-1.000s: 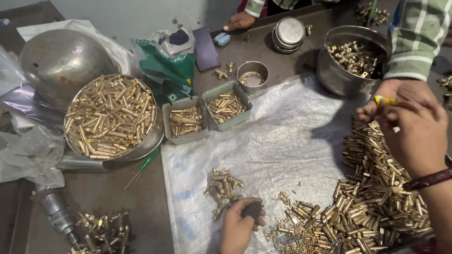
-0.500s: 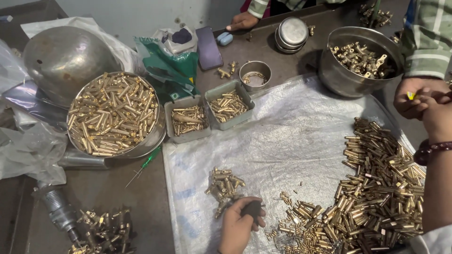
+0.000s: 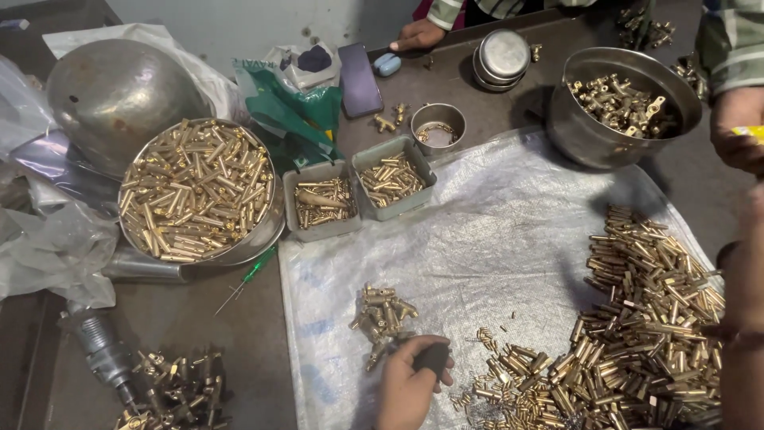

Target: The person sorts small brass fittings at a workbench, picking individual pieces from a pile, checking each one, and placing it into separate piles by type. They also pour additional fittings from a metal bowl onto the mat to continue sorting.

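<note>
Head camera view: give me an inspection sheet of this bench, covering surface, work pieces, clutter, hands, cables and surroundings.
Surface: dark table, partly covered by a white woven sheet.
Job's things: brass parts pile on the sheet's right side; small brass cluster just beyond the left hand.
Clutter: round pan of brass tubes, two grey trays, steel bowl of fittings, green screwdriver, phone, plastic bags.
Grippers: left hand has its grip closed on a small dark object; right hand is blurred at the frame edge, grip unclear.
Cables: nothing seen.
Surroundings: other people's hands at the far and right edges.
</note>
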